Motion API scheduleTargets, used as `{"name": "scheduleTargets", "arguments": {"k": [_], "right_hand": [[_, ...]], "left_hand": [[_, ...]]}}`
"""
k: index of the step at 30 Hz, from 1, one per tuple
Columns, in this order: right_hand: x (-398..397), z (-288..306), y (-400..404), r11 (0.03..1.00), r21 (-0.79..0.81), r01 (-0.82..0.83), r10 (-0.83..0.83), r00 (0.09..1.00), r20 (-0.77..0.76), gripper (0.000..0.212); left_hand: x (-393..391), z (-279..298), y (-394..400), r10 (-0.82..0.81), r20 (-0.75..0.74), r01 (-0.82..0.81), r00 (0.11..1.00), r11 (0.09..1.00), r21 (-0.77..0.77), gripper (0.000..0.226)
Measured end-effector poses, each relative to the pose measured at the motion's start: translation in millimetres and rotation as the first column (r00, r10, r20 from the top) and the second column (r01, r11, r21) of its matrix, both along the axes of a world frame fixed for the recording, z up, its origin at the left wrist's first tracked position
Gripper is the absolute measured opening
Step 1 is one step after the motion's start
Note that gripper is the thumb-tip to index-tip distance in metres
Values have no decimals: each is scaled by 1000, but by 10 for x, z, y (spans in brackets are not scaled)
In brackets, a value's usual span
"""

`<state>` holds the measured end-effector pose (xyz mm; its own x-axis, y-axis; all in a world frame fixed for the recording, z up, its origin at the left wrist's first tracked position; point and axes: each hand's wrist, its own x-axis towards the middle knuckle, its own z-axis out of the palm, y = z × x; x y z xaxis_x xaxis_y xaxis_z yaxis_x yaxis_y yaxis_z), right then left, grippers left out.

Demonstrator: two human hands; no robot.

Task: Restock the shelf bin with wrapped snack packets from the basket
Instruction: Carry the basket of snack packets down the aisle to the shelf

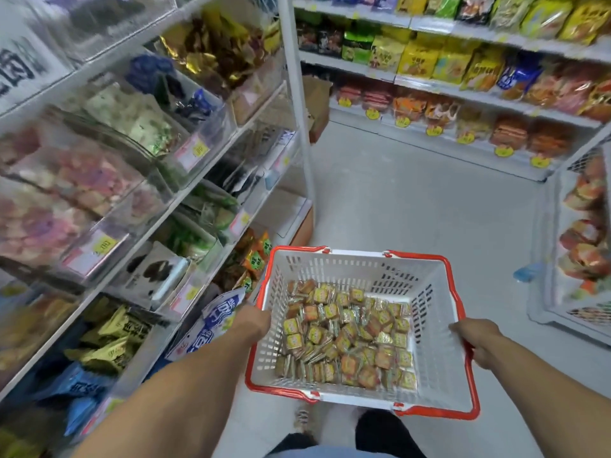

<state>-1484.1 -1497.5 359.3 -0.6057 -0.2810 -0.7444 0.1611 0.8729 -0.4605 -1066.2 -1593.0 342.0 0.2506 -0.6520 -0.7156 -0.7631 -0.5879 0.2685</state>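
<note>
Two hands, left hand (253, 320) and right hand (476, 340), fingers clamped on basket (334, 264) sides, long axis crosswise

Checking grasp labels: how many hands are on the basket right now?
2. The left hand grips the left rim of the white slotted plastic basket with red handles; the right hand grips its right rim. The fingertips are hidden behind the rims.

I see a white shelf unit (172, 206) on my left, its tilted tiers lined with clear bins (109, 193) of wrapped snacks; bagged snacks (109, 338) sit on the lowest tier above the grey floor (413, 209).
</note>
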Motion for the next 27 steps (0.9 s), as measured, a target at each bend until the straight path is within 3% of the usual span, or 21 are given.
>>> {"name": "scheduleTargets", "arguments": {"k": [4,8,18,22,27], "right_hand": [[-322,-72,-764,994,-16,-105,105,994,9,18],[-560,-51,-1534,964,-9,-264,264,964,-40,5],[-645,-77,-3094,870,107,-481,492,859,-144,7],[-475,-101,-3464,787,176,-592,616,769,-168,22],[-140,-195,-3917,670,183,-720,742,643,-190,14]], "left_hand": [[-290,3,-259,85,46,-85,995,996,-1,44],[-553,-85,-376,263,34,-262,964,965,-15,40],[-752,-352,-1058,403,-72,-400,912,915,54,42],[-673,-309,-1133,438,-109,-430,892,898,92,42],[-498,-494,-1109,551,-187,-552,813,832,52,38]]}}
